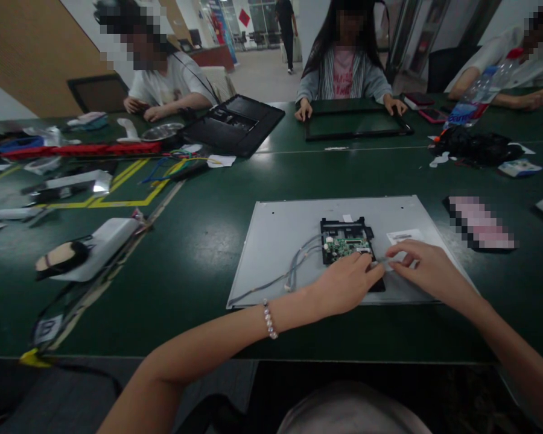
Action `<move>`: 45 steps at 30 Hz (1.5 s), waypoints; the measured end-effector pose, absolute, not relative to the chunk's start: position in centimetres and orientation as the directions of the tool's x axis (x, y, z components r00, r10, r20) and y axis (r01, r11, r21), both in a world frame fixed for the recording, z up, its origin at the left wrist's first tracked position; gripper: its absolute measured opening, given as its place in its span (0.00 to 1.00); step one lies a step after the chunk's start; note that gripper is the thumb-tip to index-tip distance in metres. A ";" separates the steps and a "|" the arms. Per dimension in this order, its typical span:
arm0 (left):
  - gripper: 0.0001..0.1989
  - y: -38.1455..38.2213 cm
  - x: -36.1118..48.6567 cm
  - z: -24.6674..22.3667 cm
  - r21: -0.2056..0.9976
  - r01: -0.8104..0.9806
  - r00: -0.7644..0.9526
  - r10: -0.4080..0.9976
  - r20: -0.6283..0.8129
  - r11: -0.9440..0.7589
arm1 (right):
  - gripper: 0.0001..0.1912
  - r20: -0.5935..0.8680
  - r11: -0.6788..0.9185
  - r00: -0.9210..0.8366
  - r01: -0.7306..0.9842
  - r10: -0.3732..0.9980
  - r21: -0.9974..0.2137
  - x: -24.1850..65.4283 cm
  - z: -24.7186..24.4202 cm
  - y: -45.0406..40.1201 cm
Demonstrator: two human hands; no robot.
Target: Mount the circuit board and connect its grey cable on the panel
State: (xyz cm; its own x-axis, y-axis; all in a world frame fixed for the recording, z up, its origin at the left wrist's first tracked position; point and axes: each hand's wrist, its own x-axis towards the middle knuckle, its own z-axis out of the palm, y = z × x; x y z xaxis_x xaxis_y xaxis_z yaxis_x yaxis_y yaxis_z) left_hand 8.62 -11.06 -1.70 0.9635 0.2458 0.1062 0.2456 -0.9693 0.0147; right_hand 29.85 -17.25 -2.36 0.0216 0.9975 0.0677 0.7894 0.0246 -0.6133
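A grey flat metal panel (289, 229) lies on the table in front of me. On it sits a black plastic frame (324, 226) carrying a green circuit board (341, 246). Grey cables (294, 265) run from the board's left side across the panel. My left hand (346, 280) rests over the lower part of the frame, its fingers closed near the right edge; what they grip is hidden. Beside it, my right hand (423, 265) pinches a small pale translucent piece (384, 262) between thumb and forefinger. A white label (405, 237) shows just behind the right hand.
A phone-shaped pink item (482, 223) lies right of the panel. Across the green table (199, 241), a person's hands hold a black rectangular frame (359, 134). A black casing (235, 123), bottles (473, 99) and a black bag (475, 144) stand farther back. A white device (104, 244) lies left.
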 end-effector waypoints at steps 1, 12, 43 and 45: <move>0.15 -11.1 8.7 -1.8 0.012 0.251 0.963 0.251 0.104 -0.968 | 0.09 0.074 0.034 0.014 0.794 0.997 -0.607 29.7 -2.3 -17.5; 0.15 -12.2 8.7 -2.0 -0.024 0.323 0.942 0.319 0.107 -0.946 | 0.09 0.085 0.069 -0.018 0.764 0.996 -0.642 29.0 -3.7 -18.5; 0.26 -12.1 8.9 1.1 0.011 0.378 0.924 0.378 0.057 -0.926 | 0.19 0.364 -0.233 0.390 0.884 0.846 -0.405 39.1 -6.9 -24.6; 0.25 -12.2 8.5 1.6 0.018 0.400 0.914 0.400 0.073 -0.916 | 0.21 0.308 -0.256 0.425 0.848 0.851 -0.465 39.1 -7.1 -24.8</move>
State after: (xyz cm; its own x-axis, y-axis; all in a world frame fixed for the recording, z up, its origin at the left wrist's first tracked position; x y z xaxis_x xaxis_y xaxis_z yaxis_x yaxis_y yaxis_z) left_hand 8.53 -12.24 1.61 0.9137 0.3999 0.0726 0.3997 -0.9165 0.0178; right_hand 39.05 -24.82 -7.12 0.4253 0.8511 0.3077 0.8478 -0.2557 -0.4645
